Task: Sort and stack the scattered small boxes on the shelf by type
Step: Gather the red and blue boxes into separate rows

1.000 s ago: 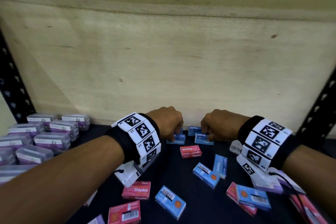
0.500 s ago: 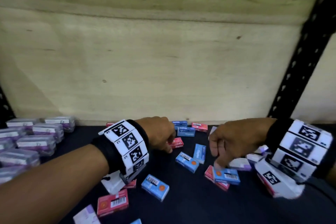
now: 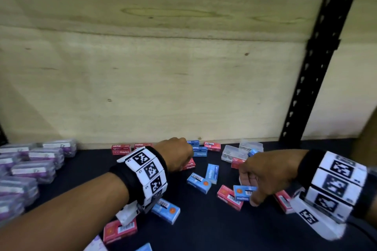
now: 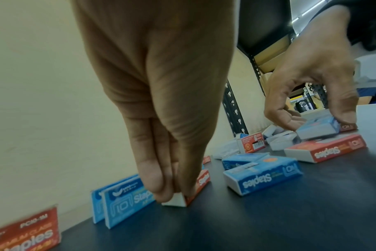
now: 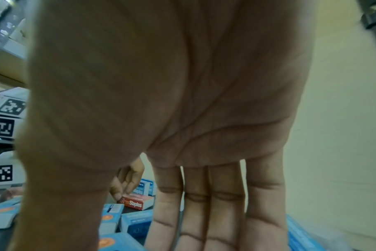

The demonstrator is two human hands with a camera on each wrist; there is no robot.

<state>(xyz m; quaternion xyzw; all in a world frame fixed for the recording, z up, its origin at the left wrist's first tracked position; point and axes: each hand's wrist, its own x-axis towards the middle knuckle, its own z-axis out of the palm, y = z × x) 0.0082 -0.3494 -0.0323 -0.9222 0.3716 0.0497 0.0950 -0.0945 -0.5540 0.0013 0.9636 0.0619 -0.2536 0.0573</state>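
Mid-sort. Both hands were down on the shelf (image 3: 204,236) among loose staple boxes, each taking one.

Left hand (image 3: 175,156): fingers held together, tips pinching a red box (image 4: 193,188) that stood on edge just in front of the blue row (image 3: 199,150). That row, two blue boxes upright against the back board (image 3: 163,87), marked the blue pile. Red pair (image 3: 122,150) stood against the board left of the blue row; one more red box (image 3: 212,145) sat right of it.

Right hand (image 3: 263,177): well right of the blue row and nearer the shelf's front edge. Thumb and fingers curled round a blue box (image 3: 242,192), which sat tilted on a flat red box (image 3: 228,196). In the left wrist view the grip looked closed but the box seemed not yet lifted clear.

Purple-labelled clear cases (image 3: 34,169) were grouped far left of the blue row. Loose blue and red boxes lay scattered in front of it; a few clear cases (image 3: 232,153) to its right.

Judgement: pick stage for both. Next, the red box likely should travel left past the blue row to the red pair; the blue box up and back to join the row, set on edge, face matching. Care needed not to knock the upright boxes over.
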